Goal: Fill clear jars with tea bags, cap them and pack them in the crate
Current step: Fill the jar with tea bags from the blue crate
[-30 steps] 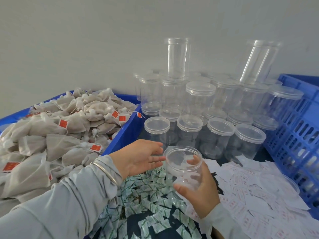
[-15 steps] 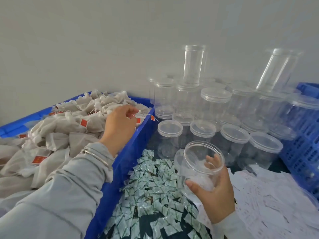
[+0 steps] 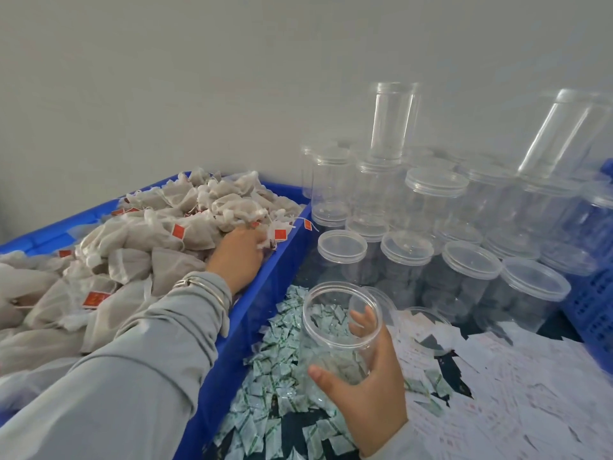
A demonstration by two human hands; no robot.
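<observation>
The right hand (image 3: 368, 398) has its grip wrapped around an open clear jar (image 3: 338, 333), thumb on the near side and fingertips (image 3: 361, 322) showing through the far wall. The jar has no lid, its mouth tilted slightly toward the viewer, and it looks empty, though the small packets behind it show through the plastic. It is held just to the right of the blue tub (image 3: 265, 287), above a scatter of small green-and-white sachets (image 3: 275, 356).

The left hand (image 3: 240, 252) reaches into the blue tub, its fingers buried among the tea bags (image 3: 139, 237) near the tub's right wall; whether its grip has closed on a bag cannot be told, since the fingertips are hidden by the heap. The tea bags are grey-white mesh pouches with strings and small red tags, piled high across the tub. A grey sleeve (image 3: 139, 353) covers the left forearm, with silver bangles (image 3: 205, 287) at the wrist.

Right of the tub, beyond the held jar, stands a crowd of capped clear jars (image 3: 434, 207), stacked in tiers, with two tall uncapped cylinders on top, one upright and one leaning. Further right of the tub, past the sachets, white paper slips (image 3: 517, 393) with red print lie spread over the dark desk (image 3: 454, 386). At the far right edge a blue perforated crate (image 3: 593, 303) shows partly.
</observation>
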